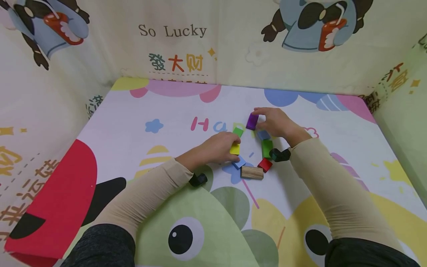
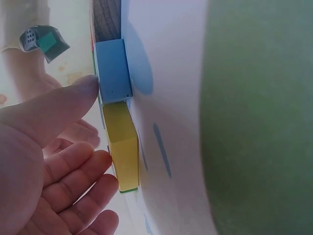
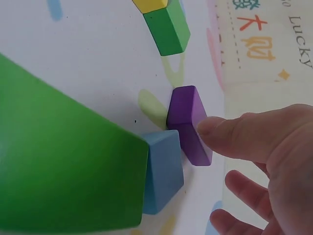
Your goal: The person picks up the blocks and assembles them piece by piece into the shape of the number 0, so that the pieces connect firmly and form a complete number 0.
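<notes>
Small coloured blocks form a curved outline on the printed mat. My left hand (image 1: 218, 147) is at its left side, beside a yellow block (image 1: 235, 149) and a blue block (image 1: 239, 162). In the left wrist view its thumb touches the blue block, and loosely bent fingers lie against the yellow one. At the far end, my right hand (image 1: 275, 121) is over a purple block (image 1: 252, 121); one digit touches that block's side in the right wrist view, the other visible fingers standing apart from it. A light blue block (image 3: 165, 169) stands close to the purple one.
A light green block (image 1: 238, 131) lies beyond the yellow one, with a gap between it and the purple block. A darker green block (image 1: 267, 149), a red block (image 1: 265, 165) and a wood-grain block (image 1: 252, 172) continue the outline. Patterned cloth (image 1: 233, 44) rises behind the mat.
</notes>
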Action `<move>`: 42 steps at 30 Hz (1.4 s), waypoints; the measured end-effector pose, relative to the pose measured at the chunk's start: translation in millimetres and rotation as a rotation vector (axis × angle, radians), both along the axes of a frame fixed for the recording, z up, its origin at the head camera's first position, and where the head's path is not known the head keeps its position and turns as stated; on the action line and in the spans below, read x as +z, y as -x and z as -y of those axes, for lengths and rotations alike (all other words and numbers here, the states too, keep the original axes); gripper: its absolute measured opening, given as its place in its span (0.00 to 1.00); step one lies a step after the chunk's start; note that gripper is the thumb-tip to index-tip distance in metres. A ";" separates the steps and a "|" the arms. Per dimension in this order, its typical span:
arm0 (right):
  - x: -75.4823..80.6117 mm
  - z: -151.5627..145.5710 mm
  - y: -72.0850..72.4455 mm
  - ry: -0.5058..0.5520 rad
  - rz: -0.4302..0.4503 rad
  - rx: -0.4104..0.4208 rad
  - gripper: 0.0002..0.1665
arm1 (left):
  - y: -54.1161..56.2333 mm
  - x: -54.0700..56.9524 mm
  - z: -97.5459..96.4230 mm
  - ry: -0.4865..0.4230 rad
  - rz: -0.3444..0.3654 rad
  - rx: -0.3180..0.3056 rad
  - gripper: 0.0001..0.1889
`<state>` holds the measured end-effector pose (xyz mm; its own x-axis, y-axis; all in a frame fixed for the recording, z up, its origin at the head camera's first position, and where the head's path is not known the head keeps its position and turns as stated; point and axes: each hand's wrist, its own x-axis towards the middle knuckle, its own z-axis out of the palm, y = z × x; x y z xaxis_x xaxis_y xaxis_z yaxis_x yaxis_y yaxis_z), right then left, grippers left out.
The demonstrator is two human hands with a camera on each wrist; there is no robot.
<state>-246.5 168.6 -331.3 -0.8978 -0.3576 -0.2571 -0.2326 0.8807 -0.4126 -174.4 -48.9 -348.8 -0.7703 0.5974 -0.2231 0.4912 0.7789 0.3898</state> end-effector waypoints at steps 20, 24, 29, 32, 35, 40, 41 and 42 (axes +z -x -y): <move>-9.3 7.7 7.2 -0.089 0.033 0.019 0.33 | -2.0 0.0 1.7 -0.004 -0.015 0.000 0.31; -10.1 6.8 9.5 -0.082 0.026 0.051 0.33 | -1.5 1.2 1.5 -0.004 -0.012 -0.001 0.31; -11.1 6.4 11.5 -0.074 0.039 0.071 0.36 | -0.9 1.4 0.7 0.000 -0.008 0.005 0.30; -11.9 7.1 12.1 -0.070 0.052 0.058 0.34 | -1.2 1.4 0.2 0.004 -0.003 0.008 0.31; -12.0 7.5 12.1 -0.060 0.050 0.047 0.33 | -1.6 1.3 0.0 0.006 -0.002 0.010 0.31; -12.7 7.0 11.4 -0.043 -0.004 0.063 0.31 | -2.2 1.1 0.4 0.005 -0.005 0.009 0.31; -12.8 7.0 11.1 -0.040 -0.013 0.066 0.31 | -2.1 1.0 0.5 0.003 -0.006 0.009 0.31; -13.0 7.0 11.0 -0.040 -0.018 0.067 0.30 | -2.1 0.9 0.7 0.003 -0.007 0.008 0.31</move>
